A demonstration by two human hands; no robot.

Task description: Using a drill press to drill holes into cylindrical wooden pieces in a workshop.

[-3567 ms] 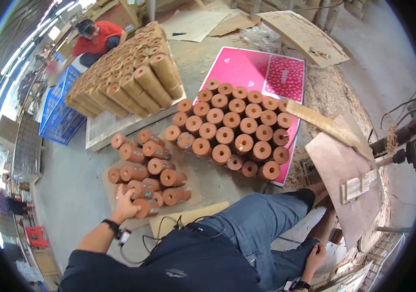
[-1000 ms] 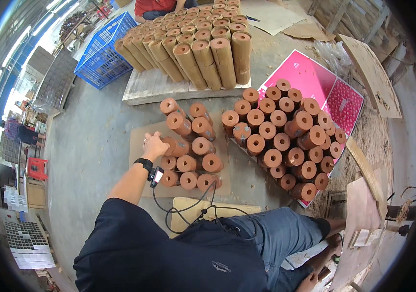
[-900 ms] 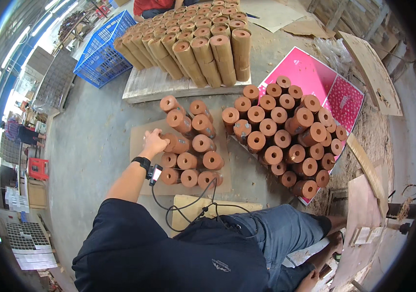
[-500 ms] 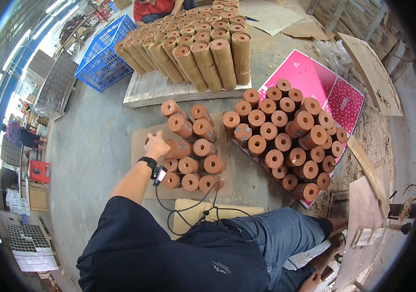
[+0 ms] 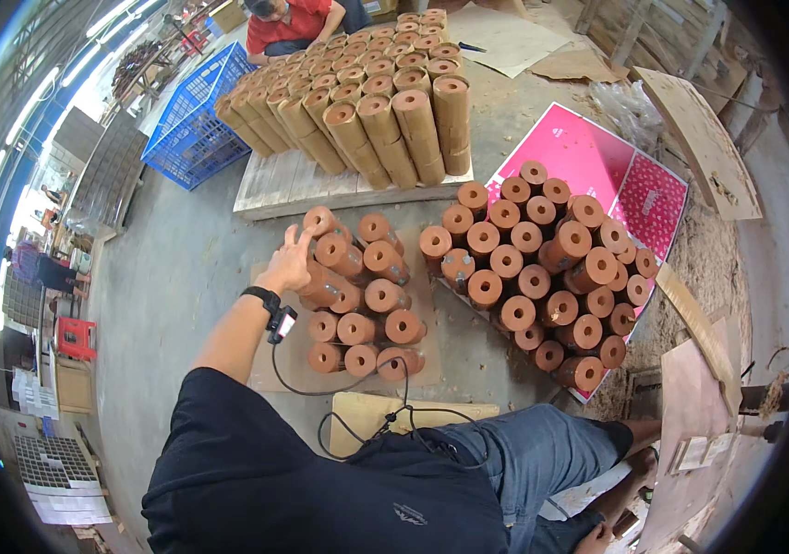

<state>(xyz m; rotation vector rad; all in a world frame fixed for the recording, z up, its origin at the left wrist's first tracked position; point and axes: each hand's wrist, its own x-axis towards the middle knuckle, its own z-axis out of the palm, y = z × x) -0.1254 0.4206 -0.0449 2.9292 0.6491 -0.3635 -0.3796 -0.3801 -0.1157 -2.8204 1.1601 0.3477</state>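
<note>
My left hand (image 5: 287, 268) reaches over the left edge of a group of reddish-brown cylinders, each with a round hole in its end. Its fingers are spread, the tips close to the far-left cylinder (image 5: 319, 221). Against the palm side a tilted cylinder (image 5: 322, 288) leans; whether the hand presses on it is hard to see. The group stands on a flat brown sheet (image 5: 270, 365). Low in the picture, my right hand (image 5: 596, 539) shows only in part beside my leg, its fingers mostly hidden.
More cylinders (image 5: 533, 279) crowd a pink printed sheet (image 5: 556, 138) to the right. Paper-wrapped cylinders (image 5: 417, 129) fill a wooden platform (image 5: 270, 189) ahead; a person in red (image 5: 293, 32) sits behind it. A blue crate (image 5: 193, 115) stands far left. A black cord (image 5: 320, 392) runs from my left wrist.
My left hand has moved slightly away from me and left, from the tilted cylinder's end toward the far-left cylinder. The tilted cylinder now lies at a different angle. The view has shifted slightly.
</note>
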